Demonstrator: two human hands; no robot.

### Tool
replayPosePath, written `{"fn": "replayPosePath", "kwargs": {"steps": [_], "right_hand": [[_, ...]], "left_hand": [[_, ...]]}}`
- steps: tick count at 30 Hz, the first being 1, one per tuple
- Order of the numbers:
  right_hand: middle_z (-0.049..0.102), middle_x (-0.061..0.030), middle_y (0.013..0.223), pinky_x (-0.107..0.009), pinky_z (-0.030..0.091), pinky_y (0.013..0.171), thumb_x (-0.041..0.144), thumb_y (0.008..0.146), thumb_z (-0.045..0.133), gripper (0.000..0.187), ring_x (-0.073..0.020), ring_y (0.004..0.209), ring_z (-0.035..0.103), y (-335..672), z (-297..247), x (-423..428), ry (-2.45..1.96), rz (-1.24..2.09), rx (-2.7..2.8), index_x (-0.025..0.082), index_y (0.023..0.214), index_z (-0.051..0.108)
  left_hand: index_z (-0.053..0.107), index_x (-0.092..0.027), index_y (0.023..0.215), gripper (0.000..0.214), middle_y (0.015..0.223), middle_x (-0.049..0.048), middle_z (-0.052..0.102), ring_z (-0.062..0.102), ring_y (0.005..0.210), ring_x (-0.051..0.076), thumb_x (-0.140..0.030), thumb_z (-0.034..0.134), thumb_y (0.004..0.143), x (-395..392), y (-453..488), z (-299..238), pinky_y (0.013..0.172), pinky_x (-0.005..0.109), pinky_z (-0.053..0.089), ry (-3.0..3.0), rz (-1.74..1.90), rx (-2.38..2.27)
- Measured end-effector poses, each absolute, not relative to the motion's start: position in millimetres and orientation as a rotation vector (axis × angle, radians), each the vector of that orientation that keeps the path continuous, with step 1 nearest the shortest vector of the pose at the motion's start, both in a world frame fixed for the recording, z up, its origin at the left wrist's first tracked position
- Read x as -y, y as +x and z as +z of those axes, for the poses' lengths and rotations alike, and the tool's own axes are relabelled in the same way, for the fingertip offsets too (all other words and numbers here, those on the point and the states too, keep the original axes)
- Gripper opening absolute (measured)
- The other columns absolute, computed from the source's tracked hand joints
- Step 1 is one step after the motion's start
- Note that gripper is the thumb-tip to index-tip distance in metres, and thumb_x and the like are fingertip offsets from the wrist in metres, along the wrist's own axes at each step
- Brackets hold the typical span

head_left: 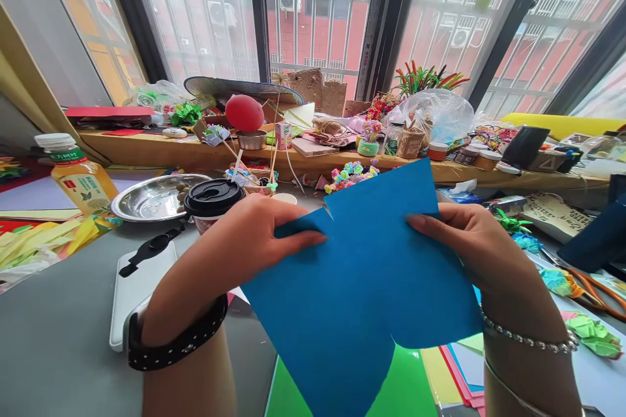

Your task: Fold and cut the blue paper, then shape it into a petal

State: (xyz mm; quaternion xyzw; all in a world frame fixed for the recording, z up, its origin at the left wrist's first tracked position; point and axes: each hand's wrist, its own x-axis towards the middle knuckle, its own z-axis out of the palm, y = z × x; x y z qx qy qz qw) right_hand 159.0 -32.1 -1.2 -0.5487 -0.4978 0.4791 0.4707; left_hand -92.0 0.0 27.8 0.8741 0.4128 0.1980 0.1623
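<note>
A sheet of blue paper (362, 260) is held up in front of me between both hands. My left hand (264, 231) pinches its upper left edge, thumb on the near side and fingers behind. On the right, my right hand (462, 234) grips the upper right edge with the thumb flat on the face. One short split opens in the top edge near the left thumb, and another notch with an uneven edge runs up from the bottom. Below the sheet lies green paper (403, 381), partly covered.
At left are a cup with a black lid (214, 199), a metal plate (141, 199), a juice bottle (81, 176) and a white case (141, 293). Orange-handled scissors (599, 293) and crumpled paper (594, 335) lie at right. Craft supplies crowd the window ledge (195, 155).
</note>
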Motion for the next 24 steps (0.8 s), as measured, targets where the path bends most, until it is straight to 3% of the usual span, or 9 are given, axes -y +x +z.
{"fn": "replayPosePath", "kwargs": {"steps": [7,13,18,21,24], "right_hand": [[0.066,-0.0007,0.055,-0.021,0.046,0.039,0.037,0.058,0.072,0.023,-0.0128,0.042,0.057,158.0,-2.4,28.1,-1.346,1.192,1.176,0.017,0.068,0.066],[0.068,-0.0015,0.060,-0.025,0.048,0.041,0.039,0.058,0.072,0.025,-0.0152,0.045,0.059,156.6,-4.4,24.3,-1.361,1.123,1.231,0.018,0.071,0.067],[0.070,-0.0013,0.069,-0.031,0.053,0.048,0.038,0.061,0.070,0.021,-0.0203,0.056,0.064,161.8,-5.1,22.3,-1.278,1.013,1.183,0.024,0.076,0.068],[0.070,0.0005,0.074,-0.035,0.055,0.054,0.037,0.063,0.069,0.016,-0.0234,0.063,0.065,166.5,-4.0,23.1,-1.180,0.946,1.122,0.028,0.076,0.067],[0.070,0.0006,0.075,-0.039,0.055,0.057,0.037,0.063,0.069,0.016,-0.0259,0.067,0.065,168.5,-1.5,24.9,-1.131,0.898,1.076,0.028,0.076,0.066]], "left_hand": [[0.069,-0.022,0.081,0.028,0.062,-0.0025,0.064,0.053,0.053,0.012,-0.041,0.050,0.075,0.6,-92.1,27.4,0.051,0.019,0.038,2.539,0.593,-1.191],[0.069,-0.022,0.083,0.028,0.067,-0.0020,0.066,0.057,0.057,0.013,-0.042,0.050,0.075,0.1,-91.4,26.1,0.052,0.020,0.041,2.513,0.588,-1.204],[0.066,-0.023,0.090,0.033,0.084,-0.0001,0.067,0.060,0.078,0.018,-0.046,0.062,0.066,-1.5,-94.6,24.8,0.068,0.025,0.046,2.340,1.104,-1.301],[0.058,-0.023,0.103,0.045,0.086,-0.0010,0.066,0.059,0.081,0.018,-0.043,0.065,0.064,-1.2,-91.0,26.2,0.065,0.024,0.047,1.993,1.450,-1.330],[0.053,-0.021,0.109,0.050,0.093,-0.0008,0.065,0.060,0.082,0.018,-0.038,0.067,0.064,-2.3,-79.5,25.4,0.063,0.023,0.050,1.698,1.489,-1.138]]}}
